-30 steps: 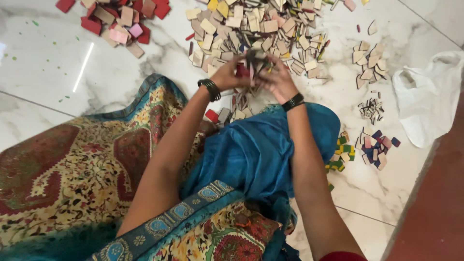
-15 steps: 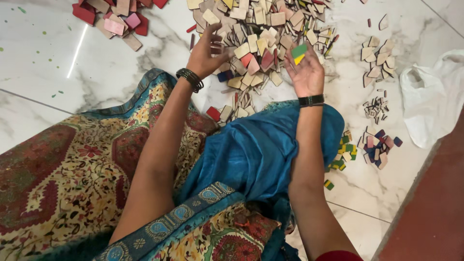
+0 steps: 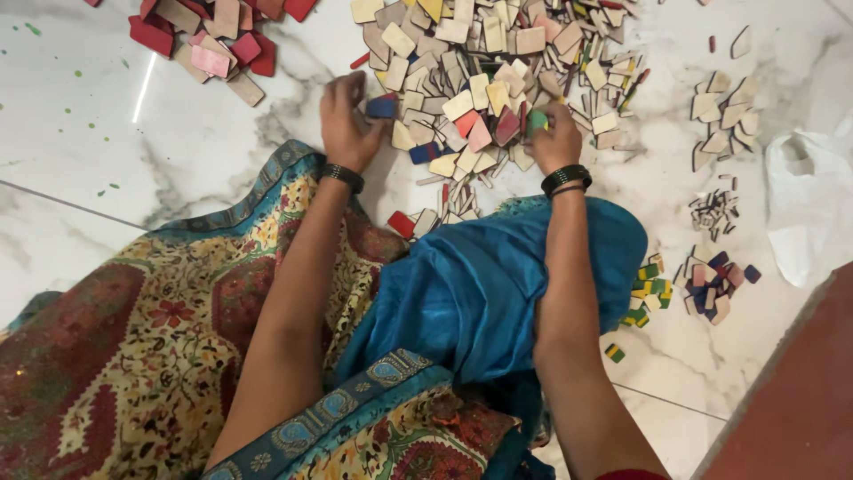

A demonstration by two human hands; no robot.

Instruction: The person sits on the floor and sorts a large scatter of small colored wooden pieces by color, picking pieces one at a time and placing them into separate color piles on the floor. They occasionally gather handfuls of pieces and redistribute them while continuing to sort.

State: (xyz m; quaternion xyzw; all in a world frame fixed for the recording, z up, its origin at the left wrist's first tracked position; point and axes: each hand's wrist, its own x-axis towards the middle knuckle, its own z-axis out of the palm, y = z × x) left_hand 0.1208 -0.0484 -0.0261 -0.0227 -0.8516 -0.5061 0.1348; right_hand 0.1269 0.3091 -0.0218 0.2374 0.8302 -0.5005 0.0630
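Currently, both hands work at the near edge of the tile pile (image 3: 484, 62) spread over the marble floor (image 3: 80, 151) in the upper centre of the frame. The left hand (image 3: 346, 120), left of centre, lies palm down with fingers curled; its fingertips touch a blue tile (image 3: 382, 107) at the pile's left edge. Whether the fingers pinch that tile or only rest against it cannot be told from this angle. The right hand (image 3: 555, 138), right of centre, is closed around a green tile (image 3: 536, 120), which shows just left of the knuckles. A black band sits on each wrist. A blue cloth (image 3: 498, 284) covers the lap in the centre of the frame, below the pile. A red pile (image 3: 209, 40) lies at upper left, well apart from the hands. A white bag (image 3: 804, 209) lies at the right edge. Small sorted groups lie on the floor between the cloth and the bag.
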